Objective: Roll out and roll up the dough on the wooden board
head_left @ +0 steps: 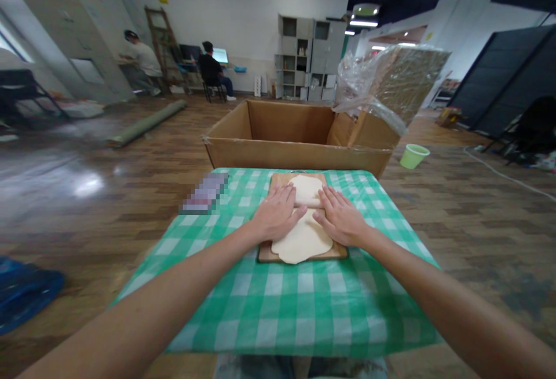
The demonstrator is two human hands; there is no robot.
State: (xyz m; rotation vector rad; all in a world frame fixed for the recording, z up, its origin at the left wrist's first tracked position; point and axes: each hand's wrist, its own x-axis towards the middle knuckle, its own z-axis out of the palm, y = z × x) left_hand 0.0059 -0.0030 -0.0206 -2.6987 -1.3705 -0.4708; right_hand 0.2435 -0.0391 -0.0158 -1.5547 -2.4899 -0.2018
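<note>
A flat sheet of pale dough [302, 241] lies on a wooden board [266, 254] in the middle of a table with a green-and-white checked cloth [282, 303]. My left hand [275, 212] rests palm down on the dough's left side, fingers stretched out. My right hand [343, 217] lies flat the same way on the right side. A crease or thin pale roll crosses the dough between my fingertips; I cannot make out what it is. Neither hand grips anything that shows.
An open cardboard box [295, 156] stands just beyond the table, with a plastic-wrapped bundle [391, 80] leaning at its right. A blurred flat object [204, 193] lies on the cloth, left. On the floor are a green cup [413, 156], a rolled mat [145, 124] and a blue bag [21, 292]. Two people [212, 69] sit far back.
</note>
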